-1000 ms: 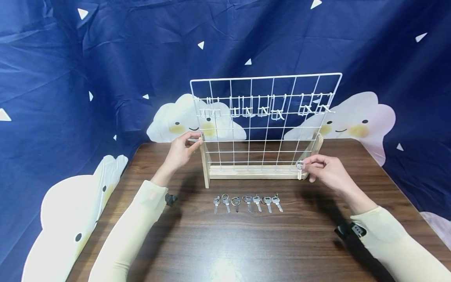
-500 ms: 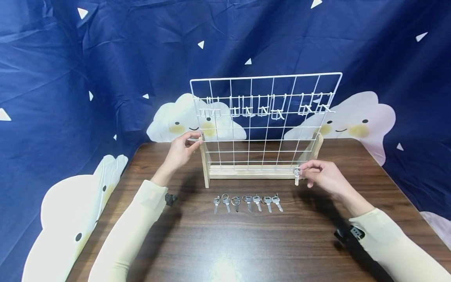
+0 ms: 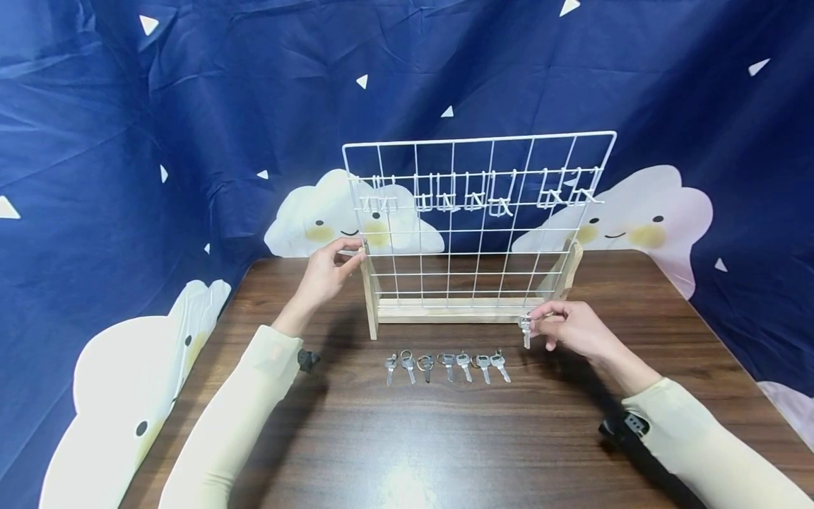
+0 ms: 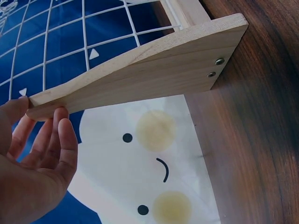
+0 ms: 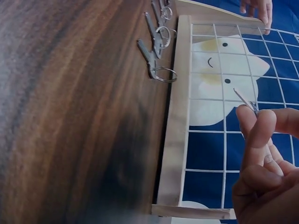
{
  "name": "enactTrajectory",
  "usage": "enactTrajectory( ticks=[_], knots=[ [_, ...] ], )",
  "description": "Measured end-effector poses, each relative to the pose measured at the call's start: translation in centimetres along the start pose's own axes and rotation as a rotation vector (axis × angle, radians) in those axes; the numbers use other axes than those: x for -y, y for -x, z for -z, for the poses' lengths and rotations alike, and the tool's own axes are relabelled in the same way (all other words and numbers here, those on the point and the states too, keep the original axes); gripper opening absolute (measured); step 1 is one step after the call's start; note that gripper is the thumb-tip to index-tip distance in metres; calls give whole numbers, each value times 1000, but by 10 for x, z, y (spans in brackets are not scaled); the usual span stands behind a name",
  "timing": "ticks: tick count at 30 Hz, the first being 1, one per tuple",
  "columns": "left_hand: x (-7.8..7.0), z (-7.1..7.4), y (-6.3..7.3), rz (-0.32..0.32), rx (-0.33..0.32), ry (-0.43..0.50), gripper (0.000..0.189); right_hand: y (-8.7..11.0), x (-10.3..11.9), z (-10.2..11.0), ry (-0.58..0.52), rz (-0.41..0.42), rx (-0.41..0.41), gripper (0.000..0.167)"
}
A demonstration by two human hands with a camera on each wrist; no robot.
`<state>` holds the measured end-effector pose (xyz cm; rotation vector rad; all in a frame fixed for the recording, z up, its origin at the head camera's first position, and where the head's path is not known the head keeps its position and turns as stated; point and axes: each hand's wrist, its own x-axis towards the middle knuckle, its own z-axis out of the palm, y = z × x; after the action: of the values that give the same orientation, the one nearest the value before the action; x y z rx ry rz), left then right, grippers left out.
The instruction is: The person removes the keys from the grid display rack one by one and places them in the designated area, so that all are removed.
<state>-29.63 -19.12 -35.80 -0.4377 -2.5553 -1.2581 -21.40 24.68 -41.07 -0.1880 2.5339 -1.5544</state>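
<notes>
My left hand (image 3: 324, 272) pinches the top of the wooden side piece (image 4: 140, 70) of a rack, its thumb on one face and fingertips on the other in the left wrist view. Between thumb and fingertips of my right hand (image 3: 581, 329), a silver key (image 3: 526, 332) hangs blade-down, in front of the right end of the rack's wooden base bar (image 3: 445, 311). Seen from the right wrist, the key (image 5: 245, 100) sticks out past the fingertips. White wire grid (image 3: 480, 138) rises from the rack, with several white hooks (image 3: 501, 206) along its upper part.
Several silver keys with rings, among them the rightmost key (image 3: 500, 367), lie in a row on the dark wooden table (image 3: 407, 431) before the rack. Behind stands a blue cloth (image 3: 305, 85) printed with white clouds.
My right hand has moved left, down and toward me with the key, from the rack's right foot to in front of the base bar. The left hand has stayed in place.
</notes>
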Motion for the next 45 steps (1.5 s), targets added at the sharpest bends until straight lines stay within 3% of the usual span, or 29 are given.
enactTrajectory(
  ticks=[7,30,45],
  knots=[
    [0,0,0,2,-1,6,30,-3,-6,-5,-36,-39,53,29],
    [2,-1,-1,6,-1,7,31,-7,-26,-17,-3,-145,132,26],
    [1,-1,0,-9,-7,10,31,-9,-39,-24,-8,-152,201,25]
  ],
)
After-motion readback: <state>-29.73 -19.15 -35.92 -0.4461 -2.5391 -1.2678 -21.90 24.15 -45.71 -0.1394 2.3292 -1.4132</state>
